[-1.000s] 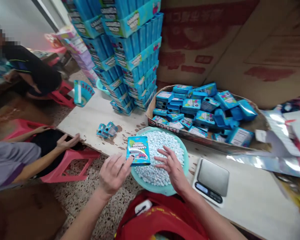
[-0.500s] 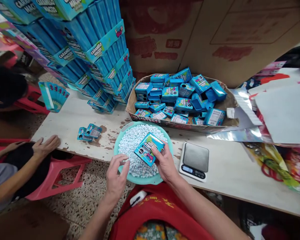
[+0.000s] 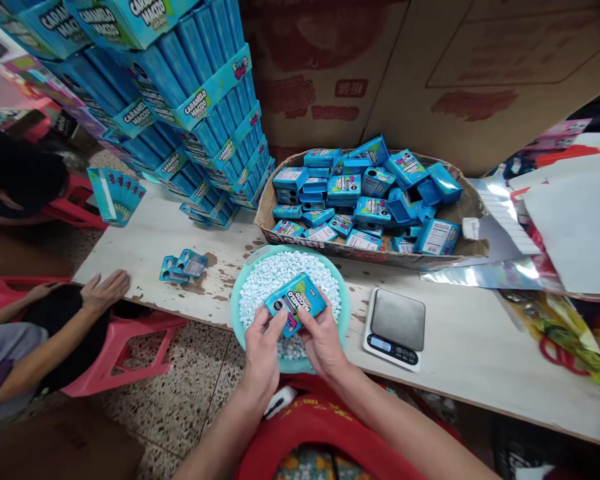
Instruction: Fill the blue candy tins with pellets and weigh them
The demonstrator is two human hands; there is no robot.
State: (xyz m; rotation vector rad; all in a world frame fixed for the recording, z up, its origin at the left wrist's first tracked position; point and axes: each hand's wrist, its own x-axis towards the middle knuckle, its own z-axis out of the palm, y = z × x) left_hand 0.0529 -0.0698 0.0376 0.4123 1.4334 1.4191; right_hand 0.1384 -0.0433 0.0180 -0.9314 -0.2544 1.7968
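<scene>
Both my hands grip one blue candy box printed with colourful lettering, held over a round turquoise basin. My left hand pinches its near left side, thumb on the printed face. From the right, my right hand holds it with the thumb along the lower edge; the fingers behind it are hidden. Small pale candies fill the basin beneath. To the right lies a white digital scale with its display lit and nothing on its plate.
Behind the basin, a cut-down carton holds many blue boxes. Tall stacks of filled display trays stand at the back left. Flattened blue packs lie on the worn table. A co-worker's hand rests at the left edge; red scissors lie right.
My left hand has moved in from beside the box and taken hold of its left side. The box has tilted and come slightly lower and nearer to me.
</scene>
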